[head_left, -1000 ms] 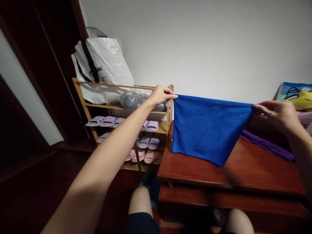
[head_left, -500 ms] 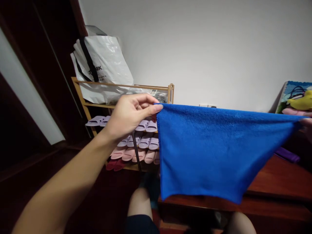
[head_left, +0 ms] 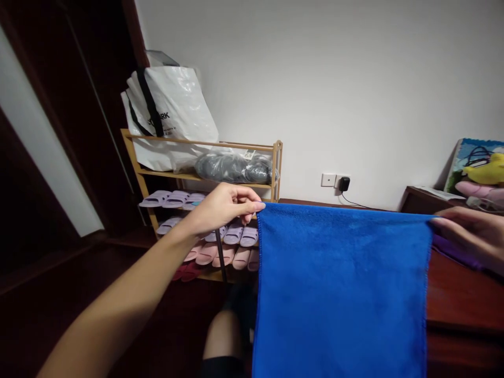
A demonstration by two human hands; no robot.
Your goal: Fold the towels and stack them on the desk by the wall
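Note:
A blue cloth (head_left: 342,283) hangs stretched between both hands, its top edge nearly level and its lower end running out of the picture. My left hand (head_left: 232,205) pinches the upper left corner between thumb and fingers. At the upper right corner, my right hand (head_left: 468,228) is closed on the cloth, partly cut off by the picture's edge. The cloth hides part of the reddish wooden table (head_left: 464,294) behind it.
A wooden rack (head_left: 142,184) at the left holds a white bag (head_left: 177,100), a plastic-wrapped grey bundle (head_left: 232,167) and several slippers (head_left: 177,198). A black plug (head_left: 344,184) sits in the wall. A yellow toy (head_left: 486,170) lies at the right.
Both hands have moved lower, and my right hand has come inward into fuller view. The cloth now hangs straighter and further down, uncovering the wall plug.

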